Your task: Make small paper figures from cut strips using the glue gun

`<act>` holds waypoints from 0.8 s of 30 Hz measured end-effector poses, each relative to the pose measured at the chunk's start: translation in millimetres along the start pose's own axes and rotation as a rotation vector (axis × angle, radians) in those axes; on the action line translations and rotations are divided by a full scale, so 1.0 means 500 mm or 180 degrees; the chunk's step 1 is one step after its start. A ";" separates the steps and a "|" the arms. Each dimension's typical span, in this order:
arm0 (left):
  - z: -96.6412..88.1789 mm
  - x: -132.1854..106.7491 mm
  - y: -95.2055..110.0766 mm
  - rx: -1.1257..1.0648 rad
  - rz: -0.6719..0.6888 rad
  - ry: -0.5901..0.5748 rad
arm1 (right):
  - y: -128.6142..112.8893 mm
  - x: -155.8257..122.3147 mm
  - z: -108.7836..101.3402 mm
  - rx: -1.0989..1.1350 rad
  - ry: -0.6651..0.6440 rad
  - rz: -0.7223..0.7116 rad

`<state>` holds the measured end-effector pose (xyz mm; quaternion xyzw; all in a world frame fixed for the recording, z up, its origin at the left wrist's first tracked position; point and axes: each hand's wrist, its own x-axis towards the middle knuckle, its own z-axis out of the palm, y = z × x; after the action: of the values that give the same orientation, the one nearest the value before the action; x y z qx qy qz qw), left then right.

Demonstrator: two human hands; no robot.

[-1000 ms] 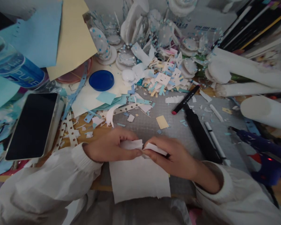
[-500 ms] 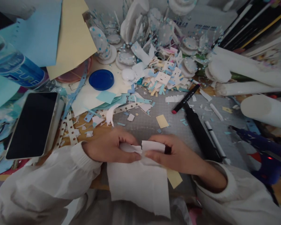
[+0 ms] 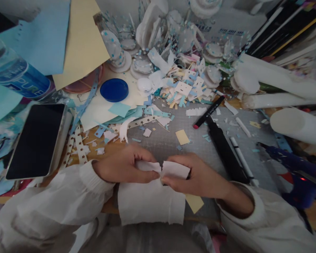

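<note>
A white sheet of soft paper (image 3: 150,203) hangs over the near edge of the grey cutting mat (image 3: 168,140). My left hand (image 3: 126,165) pinches its top edge on the left, fingers closed. My right hand (image 3: 197,175) pinches the top edge on the right, fingers closed too. A short tear shows in the edge between the two hands. A yellow card (image 3: 195,202) peeks out under the sheet by my right wrist.
A phone (image 3: 37,140) lies at left beside a water bottle (image 3: 13,75). A blue lid (image 3: 114,90), paper scraps (image 3: 184,88) and white paper ornaments fill the back. Black markers (image 3: 223,147), white rolls (image 3: 297,126) and a blue glue gun (image 3: 295,168) lie at right.
The two hands have shifted on the sheet's top edge and a tear has opened between them. The sheet's hanging part swung and settled back. The yellow card has come into sight.
</note>
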<state>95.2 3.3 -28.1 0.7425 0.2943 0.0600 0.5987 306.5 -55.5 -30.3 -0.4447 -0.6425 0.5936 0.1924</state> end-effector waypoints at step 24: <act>0.001 -0.001 0.019 -0.0100 0.0257 0.0127 | 0.009 -0.004 0.010 -0.0987 0.0504 -0.1224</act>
<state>98.2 1.7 -19.5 0.7429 0.2750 0.1035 0.6015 305.5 -60.5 -34.8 -0.3836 -0.7815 0.4039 0.2810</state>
